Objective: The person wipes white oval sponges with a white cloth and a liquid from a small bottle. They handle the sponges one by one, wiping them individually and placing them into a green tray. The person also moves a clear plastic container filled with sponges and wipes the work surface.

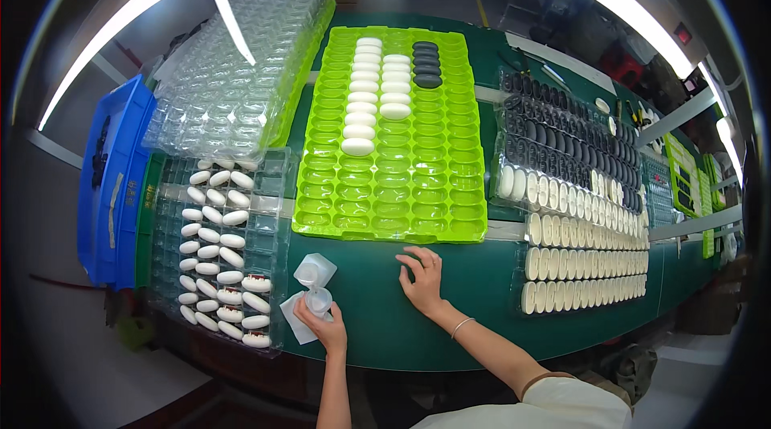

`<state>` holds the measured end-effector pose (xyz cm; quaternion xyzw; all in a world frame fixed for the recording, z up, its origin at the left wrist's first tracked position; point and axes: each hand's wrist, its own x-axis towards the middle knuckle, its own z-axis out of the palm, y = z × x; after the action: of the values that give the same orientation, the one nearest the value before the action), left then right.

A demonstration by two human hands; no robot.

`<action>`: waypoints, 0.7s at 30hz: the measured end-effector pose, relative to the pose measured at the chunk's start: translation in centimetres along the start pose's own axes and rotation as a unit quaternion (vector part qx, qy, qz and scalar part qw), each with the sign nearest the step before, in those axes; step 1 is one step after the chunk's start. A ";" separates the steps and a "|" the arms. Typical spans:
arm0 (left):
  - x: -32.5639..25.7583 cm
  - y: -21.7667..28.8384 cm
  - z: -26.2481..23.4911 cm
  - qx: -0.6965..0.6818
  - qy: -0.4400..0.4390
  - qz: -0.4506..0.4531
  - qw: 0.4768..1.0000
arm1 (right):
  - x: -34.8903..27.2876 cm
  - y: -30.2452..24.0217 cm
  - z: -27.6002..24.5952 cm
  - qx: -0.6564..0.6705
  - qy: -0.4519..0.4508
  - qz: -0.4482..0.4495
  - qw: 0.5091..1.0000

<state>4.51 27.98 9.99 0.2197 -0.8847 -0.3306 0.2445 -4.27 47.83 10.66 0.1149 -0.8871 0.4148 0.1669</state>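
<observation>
My left hand (326, 328) is closed around a small translucent round cup (318, 300) at the near edge of the green work surface. White translucent sheets or wraps (314, 271) lie beside and behind the cup; I cannot tell whether they are joined to it. My right hand (422, 282) hovers or rests over the mat with its fingers apart and nothing in them. Just beyond it stands a bright green moulded tray (393, 229). Its far part holds white oval pieces (357, 146) in two columns and several dark oval pieces (427, 71).
On the left, a clear tray (283, 284) holds many white ovals, with stacked clear trays (233, 83) behind. A blue bin (132, 212) stands beyond. At right, clear trays carry dark pieces (554, 138) and cream pieces (586, 263). Tools lie at the back right.
</observation>
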 end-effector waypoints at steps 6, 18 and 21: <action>-3.3 3.5 -4.7 0.016 0.043 0.066 0.997 | 4.3 0.1 2.1 -0.125 -0.047 -0.009 0.991; -0.4 -27.3 -1.2 0.263 -0.220 0.095 0.935 | 4.0 0.6 2.8 -0.189 0.014 -0.037 0.981; 6.6 -31.9 -0.4 0.314 -0.204 0.045 0.926 | 4.0 0.3 3.6 -0.187 0.023 -0.058 0.980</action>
<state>6.78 2.28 -9.97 0.1728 -0.9830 -0.0623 -0.0075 -8.76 45.00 9.87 0.1229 -0.9366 0.2343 0.2296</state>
